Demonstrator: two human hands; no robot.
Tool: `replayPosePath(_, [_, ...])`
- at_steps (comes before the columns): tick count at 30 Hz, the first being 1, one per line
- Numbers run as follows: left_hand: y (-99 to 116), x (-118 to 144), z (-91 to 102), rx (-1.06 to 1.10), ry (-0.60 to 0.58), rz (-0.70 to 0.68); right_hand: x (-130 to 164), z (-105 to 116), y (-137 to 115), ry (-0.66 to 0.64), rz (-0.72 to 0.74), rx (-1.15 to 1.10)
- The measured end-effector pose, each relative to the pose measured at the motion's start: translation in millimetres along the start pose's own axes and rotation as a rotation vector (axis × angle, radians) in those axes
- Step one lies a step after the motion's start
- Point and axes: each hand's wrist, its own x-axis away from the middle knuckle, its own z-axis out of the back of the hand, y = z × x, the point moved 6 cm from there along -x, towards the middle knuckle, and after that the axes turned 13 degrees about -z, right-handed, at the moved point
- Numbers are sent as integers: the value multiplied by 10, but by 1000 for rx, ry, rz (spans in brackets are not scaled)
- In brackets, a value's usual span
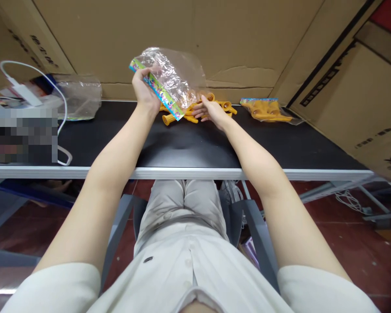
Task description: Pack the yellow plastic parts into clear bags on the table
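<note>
left hand (146, 90) grips the clear bag (185, 65) by its printed strip (164, 96), upper centre; right hand (214, 114), loosely open, seemingly empty, meets yellow pieces (192, 118) just below, contact unclear. steady strip, slack film: that's the way!

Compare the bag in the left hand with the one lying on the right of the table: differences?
Held bag: gripped in the left hand; right bag: lying on the table.
Held bag: mostly clear film; right bag: filled with yellow pieces.
Held bag: printed strip steeply slanted; right bag: strip nearly level.
Shared: clear plastic, colourful strip.
</note>
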Motion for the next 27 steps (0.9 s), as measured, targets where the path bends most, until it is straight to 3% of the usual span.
replayPosePath(4, [121,138,-16,229,83,-52,75,-78,-108,-194,5,-174])
replayPosePath(6, [143,192,-71,201,33,-32,70,8,-174,-146,54,-258])
replayPosePath(8, [125,235,-112,170,13,17,40,164,-212,-5,100,-292])
replayPosePath(10, [58,274,-148,183,12,104,-4,331,-213,137,125,-293])
replayPosePath(13, [-88,317,-183,212,21,231,-107,497,-159,230,128,-288])
replayPosePath(17, [-221,307,-168,209,27,281,-265,593,-51,273,108,-287])
replayPosePath(21, [-206,324,-170,186,-31,287,-343,624,7,296,101,-403])
replayPosePath(24, [-148,407,-284,172,-146,297,-344,586,24,252,94,-534])
replayPosePath(27, [-85,497,-416,168,-189,291,-323,478,45,164,78,-609])
